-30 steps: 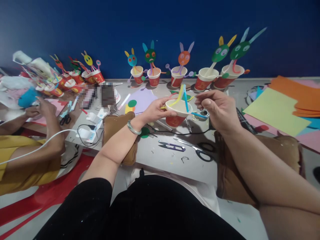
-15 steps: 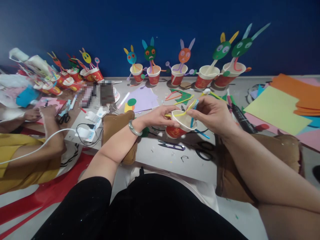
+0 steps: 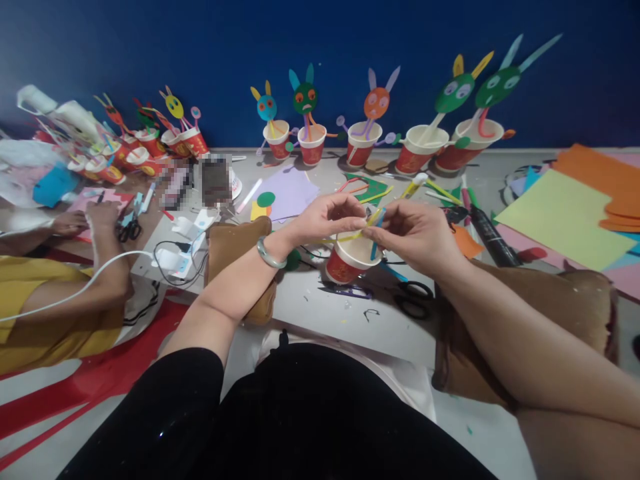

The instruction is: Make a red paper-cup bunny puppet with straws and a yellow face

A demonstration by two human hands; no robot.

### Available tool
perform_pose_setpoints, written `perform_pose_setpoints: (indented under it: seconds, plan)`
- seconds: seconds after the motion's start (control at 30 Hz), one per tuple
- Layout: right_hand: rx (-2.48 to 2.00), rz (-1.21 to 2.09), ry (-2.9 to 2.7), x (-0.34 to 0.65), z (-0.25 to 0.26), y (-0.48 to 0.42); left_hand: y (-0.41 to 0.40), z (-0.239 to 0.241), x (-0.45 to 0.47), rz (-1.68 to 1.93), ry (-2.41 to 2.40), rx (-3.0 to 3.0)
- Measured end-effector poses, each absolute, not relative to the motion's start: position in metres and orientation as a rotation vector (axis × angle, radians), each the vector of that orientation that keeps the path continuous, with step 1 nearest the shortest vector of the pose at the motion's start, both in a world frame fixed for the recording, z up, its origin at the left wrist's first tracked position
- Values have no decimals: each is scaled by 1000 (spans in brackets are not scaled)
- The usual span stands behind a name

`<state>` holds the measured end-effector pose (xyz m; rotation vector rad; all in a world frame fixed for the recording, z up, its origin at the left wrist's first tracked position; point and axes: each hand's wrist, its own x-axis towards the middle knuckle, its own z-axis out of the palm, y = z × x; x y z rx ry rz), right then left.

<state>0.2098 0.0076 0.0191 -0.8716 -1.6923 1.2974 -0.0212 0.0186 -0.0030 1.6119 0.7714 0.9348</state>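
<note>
In the head view, we see a red and white paper cup (image 3: 350,263) well in from the front edge of the tabletop (image 3: 310,307), its open mouth upward between our two hands. Our left hand (image 3: 336,219) is above the rim on the left, its grip pinching a yellow strip (image 3: 345,238) between thumb and fingertips. Our right hand (image 3: 419,233) comes in from the other side, its grip pressed together on a blue strip (image 3: 375,250) that dips into the cup; our fingertips hide where the two strips meet. Another blue piece (image 3: 395,272) sticks out low on the cup's right side. A pale bracelet (image 3: 271,255) circles our left wrist.

Between the cup and the front edge we find purple-handled snips (image 3: 361,293) and, to their right, black-handled scissors (image 3: 417,300), partly in shadow. A brown cushion (image 3: 227,250) lies to the left under our left forearm, and a second brown cushion (image 3: 560,307) to the right under our right one.

Along the back edge we count five red cups (image 3: 359,152) bearing coloured paper heads with long ears. Lilac paper (image 3: 295,190) lies in front of the leftmost of them. Toward the right end we see a pale yellow sheet (image 3: 555,217) beside orange sheets (image 3: 590,177), with a black marker (image 3: 493,237) nearby. At the far left, a co-worker's hand (image 3: 99,215) is at pink paper (image 3: 83,203).
</note>
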Motion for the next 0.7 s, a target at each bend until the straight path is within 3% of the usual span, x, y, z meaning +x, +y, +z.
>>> perform_pose_setpoints:
  seconds: [0.7]
  plan:
    - [-803,1415,-1646,193,17,-4,3,2,-8,1062,771,1583]
